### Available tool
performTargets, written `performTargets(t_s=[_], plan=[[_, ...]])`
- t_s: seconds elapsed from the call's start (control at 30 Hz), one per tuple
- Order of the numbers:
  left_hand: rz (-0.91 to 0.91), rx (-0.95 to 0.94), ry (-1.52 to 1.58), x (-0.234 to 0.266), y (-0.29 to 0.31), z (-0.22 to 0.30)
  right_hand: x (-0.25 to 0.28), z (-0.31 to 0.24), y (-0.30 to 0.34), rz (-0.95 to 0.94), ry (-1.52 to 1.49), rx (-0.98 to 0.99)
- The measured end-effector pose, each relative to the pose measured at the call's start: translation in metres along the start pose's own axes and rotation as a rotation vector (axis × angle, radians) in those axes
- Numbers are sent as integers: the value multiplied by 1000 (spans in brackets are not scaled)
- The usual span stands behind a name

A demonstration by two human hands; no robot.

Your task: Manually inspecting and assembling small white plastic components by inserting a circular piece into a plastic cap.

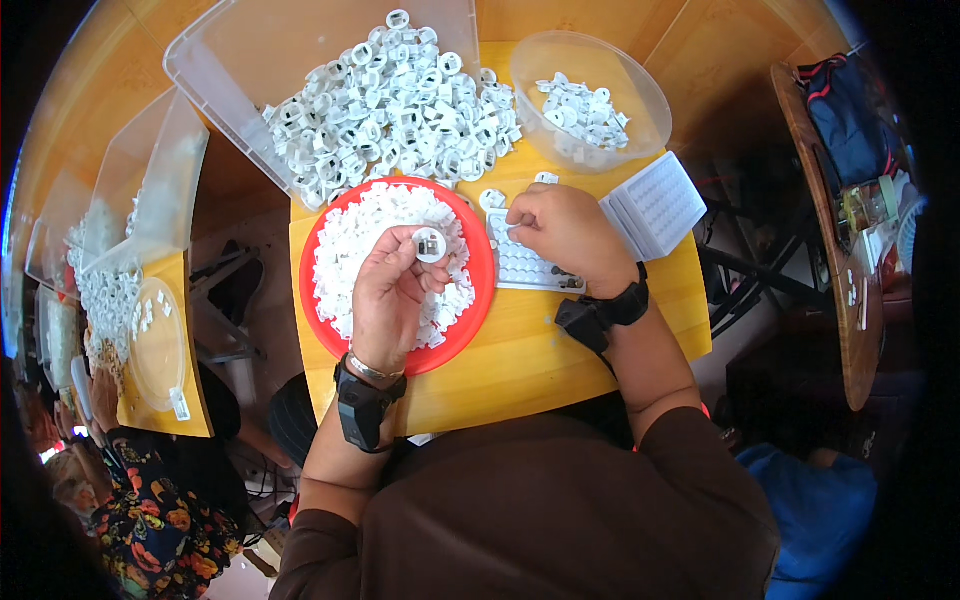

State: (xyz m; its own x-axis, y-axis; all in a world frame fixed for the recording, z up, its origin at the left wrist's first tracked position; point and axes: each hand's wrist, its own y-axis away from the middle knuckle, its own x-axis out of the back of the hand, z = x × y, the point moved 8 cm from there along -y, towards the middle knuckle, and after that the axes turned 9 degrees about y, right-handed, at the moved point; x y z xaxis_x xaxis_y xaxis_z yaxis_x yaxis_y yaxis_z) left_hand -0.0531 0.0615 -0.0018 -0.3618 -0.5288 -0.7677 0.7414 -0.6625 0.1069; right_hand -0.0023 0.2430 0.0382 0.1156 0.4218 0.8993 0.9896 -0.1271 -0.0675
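One round white plastic ring point(429, 245) pinched by left hand point(388, 300).

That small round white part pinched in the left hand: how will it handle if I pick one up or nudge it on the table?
The round white part is held by fingertips of the left hand alone, so it is probably light and stiff. Its round outline suggests it may roll on edge. Smooth-looking plastic may slip, so a light pinch at the rim seems wise.
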Motion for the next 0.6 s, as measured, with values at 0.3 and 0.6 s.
performTargets(t_s=[0.3, 0.6], plan=[[-21, 6, 27, -2, 0, 1, -9, -6, -3, 13, 164, 47], [-9, 9, 43, 0, 1, -3, 12, -38, 2, 341, -509, 78]])
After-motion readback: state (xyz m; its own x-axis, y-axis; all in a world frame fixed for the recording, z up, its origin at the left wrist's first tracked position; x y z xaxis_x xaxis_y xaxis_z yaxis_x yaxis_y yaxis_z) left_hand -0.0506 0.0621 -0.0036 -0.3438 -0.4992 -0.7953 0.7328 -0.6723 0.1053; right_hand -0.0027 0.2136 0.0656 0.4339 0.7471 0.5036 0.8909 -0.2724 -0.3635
